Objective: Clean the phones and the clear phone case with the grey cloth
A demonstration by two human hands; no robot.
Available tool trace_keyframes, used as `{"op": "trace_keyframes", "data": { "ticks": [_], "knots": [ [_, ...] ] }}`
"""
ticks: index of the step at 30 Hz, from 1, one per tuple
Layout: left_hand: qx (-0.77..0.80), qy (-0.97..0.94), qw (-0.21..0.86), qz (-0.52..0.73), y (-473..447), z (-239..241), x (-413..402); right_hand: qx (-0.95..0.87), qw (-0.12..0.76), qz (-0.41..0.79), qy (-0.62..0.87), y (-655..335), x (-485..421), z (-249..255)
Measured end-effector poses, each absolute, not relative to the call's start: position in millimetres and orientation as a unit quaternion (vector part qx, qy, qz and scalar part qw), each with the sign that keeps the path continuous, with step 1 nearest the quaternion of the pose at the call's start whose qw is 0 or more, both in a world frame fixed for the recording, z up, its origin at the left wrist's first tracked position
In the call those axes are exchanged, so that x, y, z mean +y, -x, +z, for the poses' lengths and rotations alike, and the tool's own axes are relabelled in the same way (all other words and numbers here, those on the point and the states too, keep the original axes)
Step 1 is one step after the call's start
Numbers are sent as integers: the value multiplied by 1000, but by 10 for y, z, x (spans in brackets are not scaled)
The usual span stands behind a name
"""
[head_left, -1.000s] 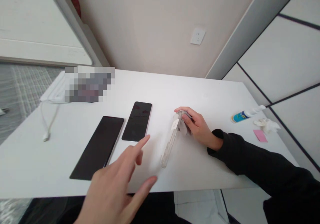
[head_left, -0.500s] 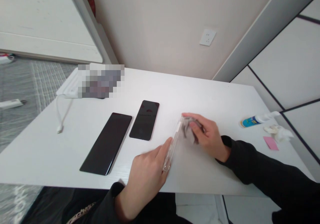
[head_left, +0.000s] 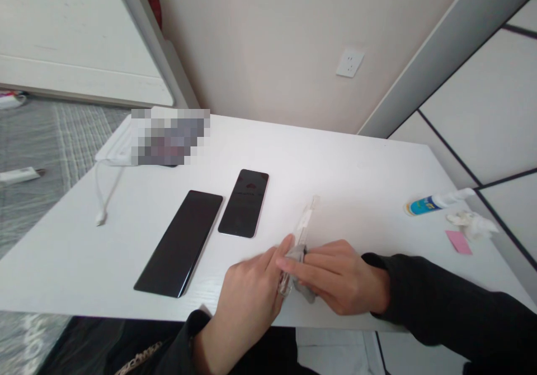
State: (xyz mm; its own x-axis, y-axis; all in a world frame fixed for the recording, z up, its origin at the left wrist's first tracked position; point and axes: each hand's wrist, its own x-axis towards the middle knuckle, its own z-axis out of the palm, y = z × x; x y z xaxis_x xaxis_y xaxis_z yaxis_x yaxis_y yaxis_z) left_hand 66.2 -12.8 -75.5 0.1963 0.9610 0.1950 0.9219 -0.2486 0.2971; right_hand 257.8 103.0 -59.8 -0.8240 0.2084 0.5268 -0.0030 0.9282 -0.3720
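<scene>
My left hand [head_left: 254, 285] is closed on a clear phone case [head_left: 308, 216], held on edge above the white table [head_left: 348, 179]. Pinched in my right hand [head_left: 339, 277] is a grey cloth [head_left: 305, 292], pressed against the near end of the case. The right fingers partly cover both cloth and case. Left of my hands lie two phones with dark screens: a smaller phone [head_left: 244, 203] and a larger phone [head_left: 180, 243], both face up.
At the right stand out a spray bottle [head_left: 428, 204] on its side, crumpled tissue [head_left: 474, 225] and a pink sticky note [head_left: 458, 242]. A white cable [head_left: 100, 217] and a partly blurred item [head_left: 168, 140] lie far left. A wall with a socket [head_left: 349, 63] rises behind.
My right hand has moved with the cloth from the far end of the case down to its near end. The left hand still holds the case; the phones have stayed put.
</scene>
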Motion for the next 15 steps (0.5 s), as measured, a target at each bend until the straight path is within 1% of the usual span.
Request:
{"op": "trace_keyframes", "data": {
  "ticks": [1,3,5,6,9,11,12,15],
  "knots": [
    [610,-772,55,172,-659,-752,-132,-941,286,168,61,-2584,1054,-598],
    [614,-772,48,161,-652,-746,-143,-936,293,149,122,-2606,1158,-605],
    [617,-771,47,151,-649,-742,-151,-920,315,151,180,-2622,1237,-613],
    [618,-771,47,149,-649,-741,-153,-916,320,158,182,-2622,1236,-614],
    [619,-770,52,148,-657,-745,-148,-934,301,171,83,-2604,1109,-602],
    [620,-769,50,149,-663,-746,-141,-949,277,145,28,-2602,1064,-591],
    [620,-769,47,151,-665,-746,-137,-953,273,126,35,-2608,1085,-588],
    [621,-768,30,154,-668,-738,-134,-941,289,94,148,-2634,1226,-592]
  ]
}}
